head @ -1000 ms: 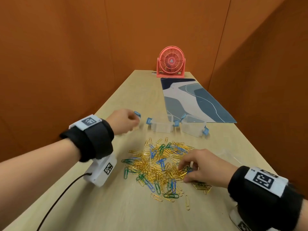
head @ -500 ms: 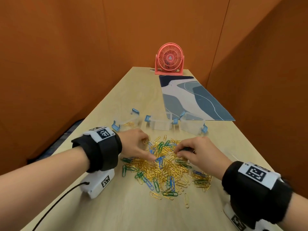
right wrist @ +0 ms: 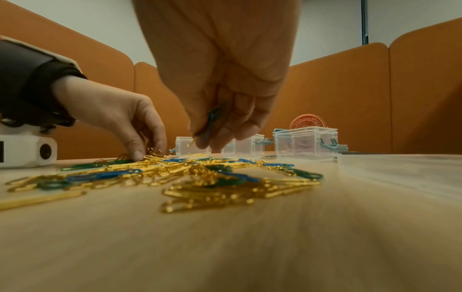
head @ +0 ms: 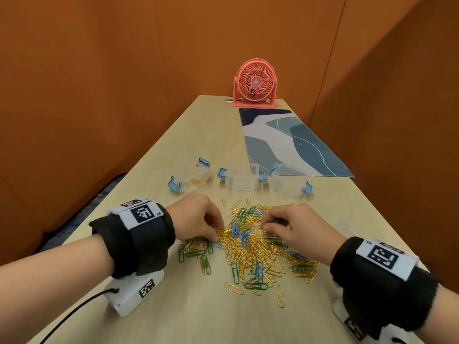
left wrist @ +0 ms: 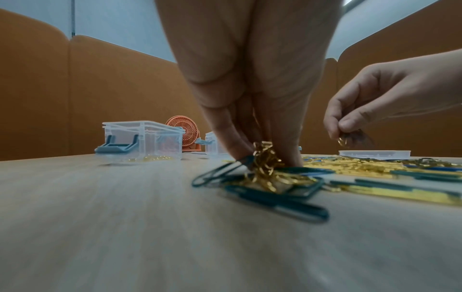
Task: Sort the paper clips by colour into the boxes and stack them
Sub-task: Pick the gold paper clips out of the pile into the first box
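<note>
I am pinching a bunch of gold clips [left wrist: 265,158] with my left hand [head: 196,219] at the left edge of the pile [head: 250,244] on the table [head: 198,314]. My right hand [head: 295,227] is curling round a few clips [right wrist: 211,122], blue among them, just above the pile's far right. Three clear boxes [head: 242,180] are standing beyond the pile; the left box [head: 190,178] is holding gold clips.

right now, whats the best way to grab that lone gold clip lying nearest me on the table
The lone gold clip lies flat and apart from the pile. Come from straight above and pinch its two long sides; it looks thin, so a fingertip may need to tip one rounded end up first.
</note>
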`<state>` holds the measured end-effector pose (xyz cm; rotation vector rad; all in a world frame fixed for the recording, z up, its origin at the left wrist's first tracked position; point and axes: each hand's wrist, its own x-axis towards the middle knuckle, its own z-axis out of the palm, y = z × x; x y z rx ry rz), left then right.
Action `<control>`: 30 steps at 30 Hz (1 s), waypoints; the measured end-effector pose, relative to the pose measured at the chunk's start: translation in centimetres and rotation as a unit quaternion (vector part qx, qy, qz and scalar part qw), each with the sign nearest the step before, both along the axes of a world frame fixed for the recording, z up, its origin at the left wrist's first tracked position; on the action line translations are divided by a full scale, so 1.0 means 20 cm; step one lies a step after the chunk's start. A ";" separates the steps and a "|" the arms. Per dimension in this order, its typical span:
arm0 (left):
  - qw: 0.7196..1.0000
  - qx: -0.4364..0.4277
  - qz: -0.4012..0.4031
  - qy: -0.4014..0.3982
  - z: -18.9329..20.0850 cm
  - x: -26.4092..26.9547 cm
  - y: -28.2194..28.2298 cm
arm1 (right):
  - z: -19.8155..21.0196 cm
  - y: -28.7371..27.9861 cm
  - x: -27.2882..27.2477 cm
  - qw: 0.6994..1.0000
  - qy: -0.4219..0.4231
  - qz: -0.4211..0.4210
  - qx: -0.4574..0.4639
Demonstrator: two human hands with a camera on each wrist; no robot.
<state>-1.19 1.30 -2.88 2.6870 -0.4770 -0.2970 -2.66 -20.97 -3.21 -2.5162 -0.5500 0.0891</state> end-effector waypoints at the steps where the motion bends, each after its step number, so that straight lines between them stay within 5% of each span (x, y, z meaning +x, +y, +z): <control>1: 1.000 -0.013 0.010 -0.009 0.00 0.00 0.00 | 0.00 0.00 0.00 1.000 0.001 0.002 -0.002; 6: 0.992 -0.095 0.047 -0.074 0.02 0.01 0.00 | 0.01 0.01 0.00 1.000 0.008 0.014 -0.010; 10: 0.990 -0.133 -0.021 -0.048 0.02 -0.03 -0.02 | 0.02 0.01 -0.01 0.999 0.010 0.044 -0.023; 18: 0.983 0.014 -0.179 0.038 0.00 -0.08 -0.07 | 0.00 0.00 -0.01 0.986 0.063 0.106 -0.114; 25: 0.991 -0.029 -0.128 0.010 -0.01 -0.07 -0.07 | 0.00 0.03 -0.03 0.992 0.056 0.079 -0.077; 30: 0.988 -0.138 -0.004 0.070 0.05 -0.04 -0.02 | 0.05 0.00 -0.04 0.998 0.049 0.039 0.010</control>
